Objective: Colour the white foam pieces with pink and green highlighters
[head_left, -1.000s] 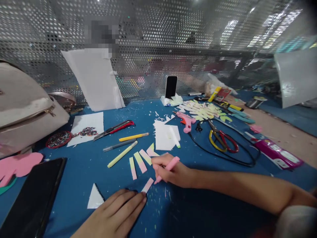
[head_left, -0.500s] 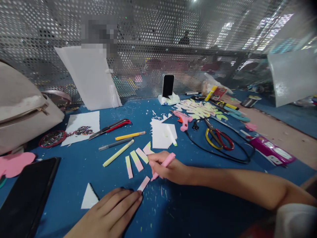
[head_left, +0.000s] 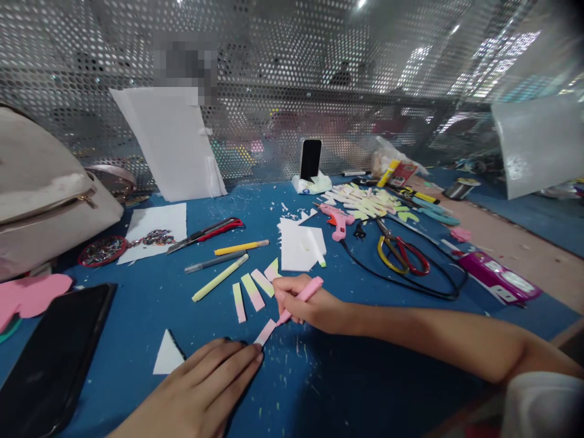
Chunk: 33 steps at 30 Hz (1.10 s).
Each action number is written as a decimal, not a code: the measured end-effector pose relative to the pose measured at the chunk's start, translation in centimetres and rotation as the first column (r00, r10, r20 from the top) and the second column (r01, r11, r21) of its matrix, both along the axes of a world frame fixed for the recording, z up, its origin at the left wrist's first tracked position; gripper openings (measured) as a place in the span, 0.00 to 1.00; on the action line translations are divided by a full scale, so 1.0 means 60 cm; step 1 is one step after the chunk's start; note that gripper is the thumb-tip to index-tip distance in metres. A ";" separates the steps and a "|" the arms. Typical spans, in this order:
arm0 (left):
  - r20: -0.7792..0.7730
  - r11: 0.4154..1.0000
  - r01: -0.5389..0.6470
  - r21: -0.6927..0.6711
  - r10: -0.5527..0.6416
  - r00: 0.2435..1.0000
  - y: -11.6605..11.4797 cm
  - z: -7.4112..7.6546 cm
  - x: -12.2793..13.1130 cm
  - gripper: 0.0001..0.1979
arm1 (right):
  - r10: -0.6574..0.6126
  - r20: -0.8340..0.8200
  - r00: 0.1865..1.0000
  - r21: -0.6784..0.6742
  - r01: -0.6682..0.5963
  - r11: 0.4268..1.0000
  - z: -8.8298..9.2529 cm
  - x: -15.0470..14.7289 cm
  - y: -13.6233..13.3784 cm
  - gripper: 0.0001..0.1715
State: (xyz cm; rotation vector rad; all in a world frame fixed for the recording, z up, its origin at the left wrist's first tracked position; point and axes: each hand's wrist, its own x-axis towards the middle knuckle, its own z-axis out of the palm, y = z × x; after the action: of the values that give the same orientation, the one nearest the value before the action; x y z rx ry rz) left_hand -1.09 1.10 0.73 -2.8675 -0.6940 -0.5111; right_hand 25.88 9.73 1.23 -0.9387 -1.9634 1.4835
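Note:
My right hand is closed around a pink marker, its tip at the end of a small pinkish paper strip. My left hand lies flat on the blue table, fingers stretched out, fingertips pressing the near end of that strip. Just beyond lie several strips coloured part pink, part yellow-green, such as one strip. A yellow-green marker, a grey marker and an orange marker lie to their left. A white paper triangle is beside my left hand.
Around the work lie a red utility knife, white card, a pink glue gun, scissors and a heap of strips. A black phone and a bag are at left. Perforated metal stands behind.
The pink marker's tip has come onto the strip's end, from just beside it. My left hand still presses the strip. The whole view has shifted slightly.

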 end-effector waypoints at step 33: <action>-0.055 0.966 -0.008 -0.260 -0.007 0.998 -0.010 0.019 0.003 0.32 | -0.262 0.355 0.898 0.925 -0.297 0.236 0.020 0.035 0.043 0.11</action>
State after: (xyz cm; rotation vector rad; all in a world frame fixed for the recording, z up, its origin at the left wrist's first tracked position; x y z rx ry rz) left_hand -0.92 0.49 1.90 -3.1098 -0.8076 -0.3622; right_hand 28.00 12.33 2.42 -0.6020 -2.5852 -0.3036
